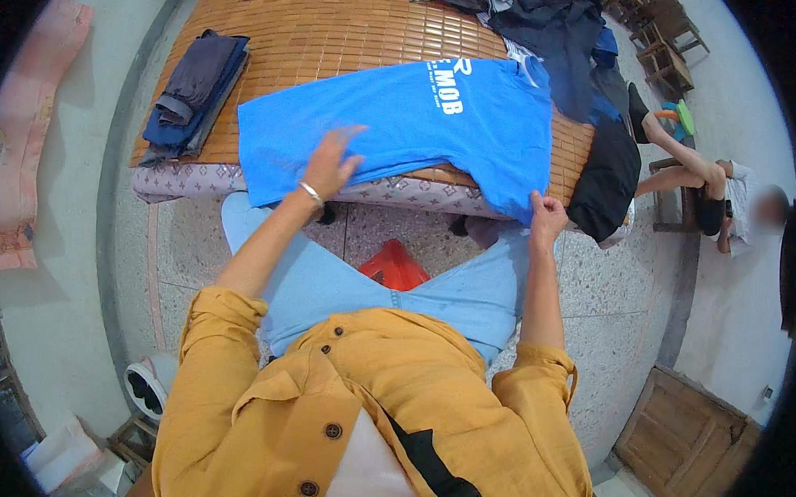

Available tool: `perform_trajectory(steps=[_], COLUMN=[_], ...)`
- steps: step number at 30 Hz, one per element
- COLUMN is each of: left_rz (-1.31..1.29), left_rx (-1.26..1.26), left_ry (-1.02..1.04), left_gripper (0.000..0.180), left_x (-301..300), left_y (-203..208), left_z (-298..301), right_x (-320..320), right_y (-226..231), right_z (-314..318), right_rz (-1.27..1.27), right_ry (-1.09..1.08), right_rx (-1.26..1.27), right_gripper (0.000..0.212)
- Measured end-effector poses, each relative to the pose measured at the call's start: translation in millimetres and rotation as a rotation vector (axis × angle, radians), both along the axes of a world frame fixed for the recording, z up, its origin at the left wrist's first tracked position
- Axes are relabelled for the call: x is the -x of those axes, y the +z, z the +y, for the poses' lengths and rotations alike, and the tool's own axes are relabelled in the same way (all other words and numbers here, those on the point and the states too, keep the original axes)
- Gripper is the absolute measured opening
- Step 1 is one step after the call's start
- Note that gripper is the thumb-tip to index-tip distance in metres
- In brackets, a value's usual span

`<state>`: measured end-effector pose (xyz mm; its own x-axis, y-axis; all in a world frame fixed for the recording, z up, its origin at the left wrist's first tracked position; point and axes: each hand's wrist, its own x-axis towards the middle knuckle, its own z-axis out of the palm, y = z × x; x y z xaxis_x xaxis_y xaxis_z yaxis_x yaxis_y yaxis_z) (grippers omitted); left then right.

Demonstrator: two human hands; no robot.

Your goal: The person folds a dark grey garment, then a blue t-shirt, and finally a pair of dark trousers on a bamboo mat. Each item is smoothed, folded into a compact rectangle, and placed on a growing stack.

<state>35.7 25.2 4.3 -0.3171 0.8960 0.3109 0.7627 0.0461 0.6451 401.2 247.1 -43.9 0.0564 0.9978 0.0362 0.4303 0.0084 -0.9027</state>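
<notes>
Two actions at once: pinching a sleeve (511, 196) of the blue T-shirt (359, 114) tightly in the right hand (548, 218); holding the left hand (332, 166) spread over the lower end (blurred, so contact cannot be told). Lying across a bamboo mat (336, 33), beside folded clothes (194, 93).

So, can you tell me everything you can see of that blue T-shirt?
The blue T-shirt is bright, soft-looking cloth with a white print near its right end. It lies sideways, lightly creased, on a brown slatted mat, hem to the left; its near hem corner droops over the mat's front edge. The fingers of the right hand pinch the near sleeve. The left hand, blurred, is over the hem half; whether it touches is unclear.
</notes>
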Motion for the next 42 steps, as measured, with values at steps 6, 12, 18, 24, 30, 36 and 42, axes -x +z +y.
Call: perform_trajectory(steps=[6, 12, 18, 24, 30, 36, 42], left_rz=[-0.066, 0.016, -0.374, -0.372, 0.098, 0.069, 0.346], left_rx=[-0.012, 0.227, 0.242, 0.194, 0.079, 0.133, -0.149], left_ry=[-0.308, -0.352, -0.243, -0.196, -0.215, -0.215, -0.284], left_gripper=[0.057, 0.058, 0.064, 0.07, 0.067, 0.058, 0.042], left_x=[-60, -78, -80, -83, -103, -102, -121], left_y=[-6, -25, -13, -16, -13, -24, -11], left_z=[64, 80, 81, 82, 88, 96, 102], right_x=[7, 41, 109, 52, 31, 9, -13], right_y=[54, 99, 149, 46, 44, 53, 64], right_z=[-3, 23, 56, 103, 34, 39, 30], right_rz=[0.085, 0.34, 0.925, -0.076, -0.702, -0.485, -0.504], right_ry=[0.05, 0.06, 0.467, 0.369, 0.455, 0.715, 0.781], right_rx=[-0.058, 0.096, 0.192, -0.059, -0.632, -0.325, -0.614], right_gripper=[0.016, 0.02, 0.046, 0.045, 0.033, 0.013, 0.006])
